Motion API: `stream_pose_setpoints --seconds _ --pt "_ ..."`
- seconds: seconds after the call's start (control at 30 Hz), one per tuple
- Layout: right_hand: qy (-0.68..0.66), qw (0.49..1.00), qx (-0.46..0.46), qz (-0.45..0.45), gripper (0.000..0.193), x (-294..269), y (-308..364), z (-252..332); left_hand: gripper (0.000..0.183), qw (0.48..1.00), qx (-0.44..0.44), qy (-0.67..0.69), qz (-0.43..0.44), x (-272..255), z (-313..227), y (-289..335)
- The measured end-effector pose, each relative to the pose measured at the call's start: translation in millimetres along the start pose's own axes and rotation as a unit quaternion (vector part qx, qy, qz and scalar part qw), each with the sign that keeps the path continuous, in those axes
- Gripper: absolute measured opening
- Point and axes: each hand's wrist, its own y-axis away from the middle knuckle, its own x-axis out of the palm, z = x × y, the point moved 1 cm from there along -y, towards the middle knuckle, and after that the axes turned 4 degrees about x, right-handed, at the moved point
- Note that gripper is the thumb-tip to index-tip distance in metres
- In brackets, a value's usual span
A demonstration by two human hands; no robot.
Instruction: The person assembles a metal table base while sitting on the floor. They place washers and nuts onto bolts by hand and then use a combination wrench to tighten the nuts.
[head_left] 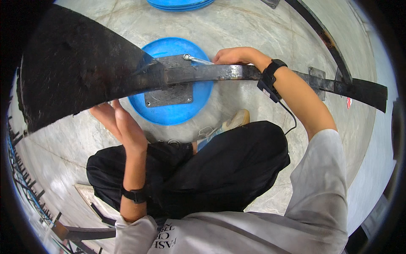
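A long, dark metal piece spans the view, with a wide black panel (pixel 80 67) at its left end and a narrow bar (pixel 203 73) running right. A flat plate with corner holes (pixel 169 95) crosses under the bar, above a round blue disc (pixel 169 115). My right hand (pixel 231 55) reaches over the bar and closes on the handle of a silver wrench (pixel 198 60), whose ring end sits at the plate's far corner. My left hand (pixel 120 120) is at the panel's near edge, fingers stretched and apart, their tips hidden beneath it.
More blue discs (pixel 181 5) are stacked at the far edge. A curved dark bar (pixel 323 36) joins the metal piece at right, near a second plate (pixel 317 80). My shoe (pixel 237 120) and bent legs are close below the disc. Dark metal parts (pixel 84 233) lie lower left.
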Motion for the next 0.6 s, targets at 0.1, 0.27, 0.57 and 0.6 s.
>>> stream_pose_setpoints --seconds 0.1,0.27,0.57,0.6 --pt "0.001 1.0 0.019 0.008 0.029 4.6 12.8 12.3 0.062 0.913 -0.334 -0.209 -0.105 -48.8 52.4 47.0" --pt "0.006 0.998 0.021 0.061 0.03 -1.7 -14.1 -17.1 0.065 0.864 -0.381 -0.324 -0.06 -44.1 127.1 103.6" --pt "-0.04 0.997 0.049 0.035 0.022 6.5 4.1 2.2 0.054 0.855 -0.03 -0.467 0.224 6.1 59.1 121.2" --pt "-0.039 0.997 0.051 0.035 0.022 5.5 2.5 0.8 0.053 0.837 -0.012 -0.378 0.395 12.8 56.6 126.9"
